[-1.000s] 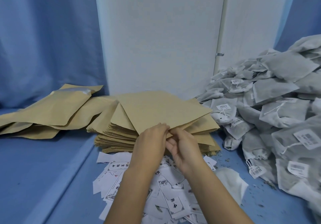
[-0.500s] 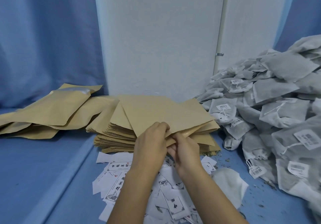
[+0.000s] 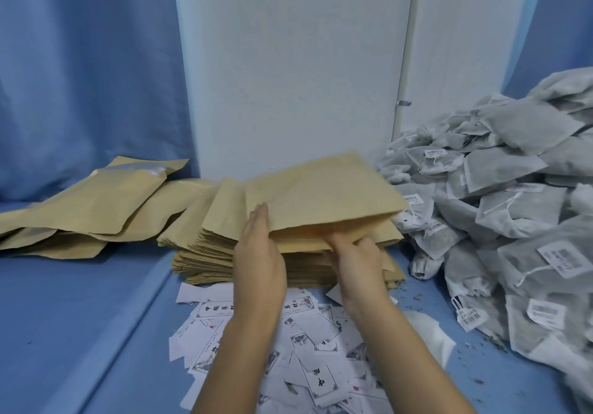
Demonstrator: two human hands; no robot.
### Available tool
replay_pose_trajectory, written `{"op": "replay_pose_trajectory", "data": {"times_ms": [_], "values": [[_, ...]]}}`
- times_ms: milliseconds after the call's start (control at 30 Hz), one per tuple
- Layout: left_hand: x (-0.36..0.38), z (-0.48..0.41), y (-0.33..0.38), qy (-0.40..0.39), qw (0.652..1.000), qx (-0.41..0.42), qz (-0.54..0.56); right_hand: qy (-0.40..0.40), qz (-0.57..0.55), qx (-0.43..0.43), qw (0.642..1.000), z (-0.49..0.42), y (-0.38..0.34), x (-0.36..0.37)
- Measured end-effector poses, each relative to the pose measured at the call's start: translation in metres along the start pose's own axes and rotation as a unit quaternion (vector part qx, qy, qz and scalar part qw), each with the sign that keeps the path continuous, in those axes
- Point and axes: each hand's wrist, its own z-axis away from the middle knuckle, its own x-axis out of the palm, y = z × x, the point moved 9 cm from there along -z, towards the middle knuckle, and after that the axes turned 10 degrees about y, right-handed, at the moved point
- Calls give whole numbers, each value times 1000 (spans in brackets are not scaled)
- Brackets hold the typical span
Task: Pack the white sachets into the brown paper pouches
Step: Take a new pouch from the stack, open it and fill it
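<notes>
1. One pouch [image 3: 321, 195] is held raised off the stack [image 3: 205, 246] of flat brown pouches at the middle of the blue tabletop [image 3: 80, 301]. Its far end is tilted up and its near edge is low at the hands.
2. Left hand [image 3: 260, 253]: seen from the back, with the fingers [image 3: 261, 217] kept straight and laid against the pouch's near left edge. No finger is curled round it, and the thumb is hidden.
3. Right hand [image 3: 359, 256]: the fingers [image 3: 356, 242] are curled and grasp the pouch's near edge from below, just right of the left hand. Whether the mouth is parted cannot be told.
4. Sachets [image 3: 513, 205]: piled high at the right, just beside the stack, the nearest ones touching it. Barcode tags on strings are seen on several.
5. Loose pouches [image 3: 96, 201]: laid overlapped left of the stack, against its left side. A clear strip is seen on the top one.
6. Labels [image 3: 314, 333]: printed white slips are scattered on the tabletop in front of the stack, under both forearms.
7. A white panel [image 3: 288, 60] stands behind the stack, with blue curtain [image 3: 80, 76] on either side.
</notes>
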Motion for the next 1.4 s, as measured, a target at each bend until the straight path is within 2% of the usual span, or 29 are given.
{"op": "replay_pose_trajectory", "data": {"times_ms": [67, 167, 233, 300, 333, 400, 467, 533, 633, 767, 867, 900, 1000, 1067, 1200, 1300, 1400], "values": [[6, 3, 1, -1, 997, -50, 60, -85, 53, -105, 989, 16, -17, 23], [24, 12, -4, -51, 977, -158, 131, -177, 140, -225, 948, 37, -27, 48], [34, 17, -17, -68, 942, -270, 189, -178, 235, -304, 906, 42, -27, 51], [35, 24, -29, -50, 876, -390, 279, -166, 329, -371, 852, 42, -26, 49], [33, 26, -34, -25, 849, -422, 318, -162, 370, -390, 828, 41, -25, 48], [23, 21, -43, 19, 837, -431, 337, -150, 403, -400, 809, 36, -21, 45], [15, 19, -51, 40, 848, -423, 317, -117, 364, -394, 836, 33, -23, 38], [16, 19, -57, 25, 857, -425, 291, -60, 290, -404, 866, 35, -32, 28], [23, 18, -61, -12, 866, -425, 264, -15, 224, -412, 883, 33, -39, 17], [28, 20, -60, -27, 852, -431, 295, 4, 246, -378, 893, 26, -39, 11], [19, 15, -61, 12, 856, -413, 311, 43, 310, -358, 880, 23, -39, 5], [14, 12, -61, 31, 857, -404, 319, 54, 313, -340, 885, 20, -38, 1], [-3, -2, -59, 76, 877, -331, 341, 52, 238, -252, 937, 7, -34, -9], [-14, -8, -53, 87, 903, -266, 326, 45, 194, -220, 955, 4, -31, -12], [-27, -12, -43, 106, 943, -179, 260, 48, 155, -201, 966, 0, -28, -15], [-20, -12, -34, 72, 972, -115, 192, 67, 138, -210, 966, 0, -29, -16], [-10, -6, -22, 38, 980, -76, 182, 66, 128, -223, 964, 3, -31, -14]]}}
